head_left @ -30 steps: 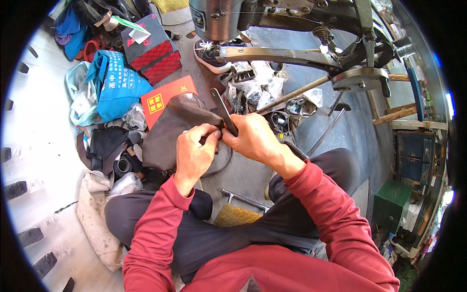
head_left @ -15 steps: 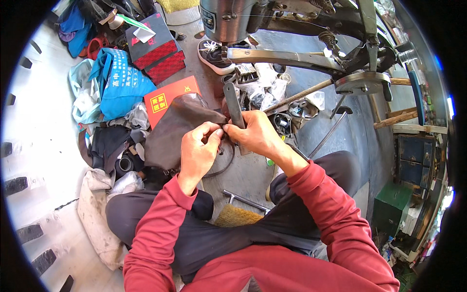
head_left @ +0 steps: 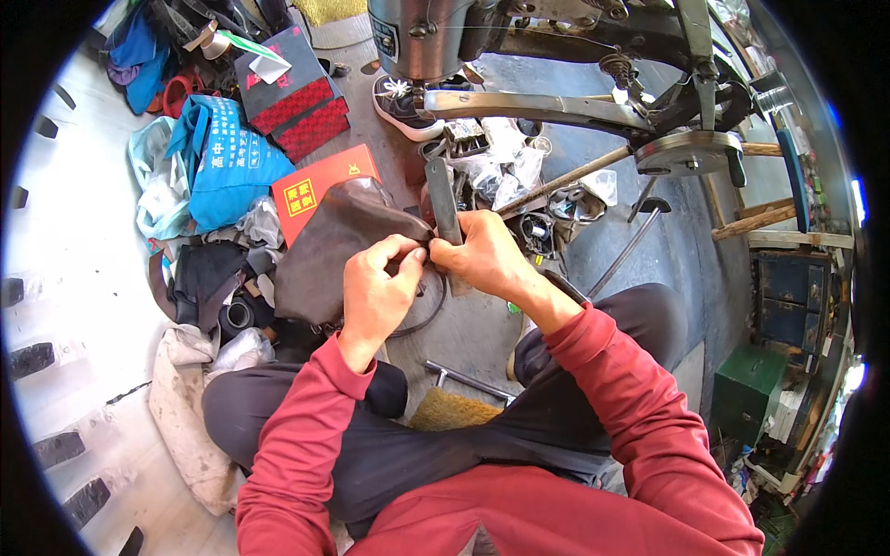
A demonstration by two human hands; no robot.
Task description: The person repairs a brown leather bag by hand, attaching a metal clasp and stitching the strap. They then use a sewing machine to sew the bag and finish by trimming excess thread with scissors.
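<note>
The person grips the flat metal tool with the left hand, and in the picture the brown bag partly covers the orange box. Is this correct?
Not quite: the head view shows the flat metal tool gripped in the right hand, not the left hand. The brown bag does partly cover the orange box.

Cluttered workshop, apparently for shoe and leather mending. Evidence: metal stitching machine (head_left: 419, 42) with wheel (head_left: 686, 154); brown leather article (head_left: 338, 227); dark lace-up shoe (head_left: 399, 111); heaped dark scraps (head_left: 206, 271); blue-black drawer cabinet (head_left: 788, 298).
</note>
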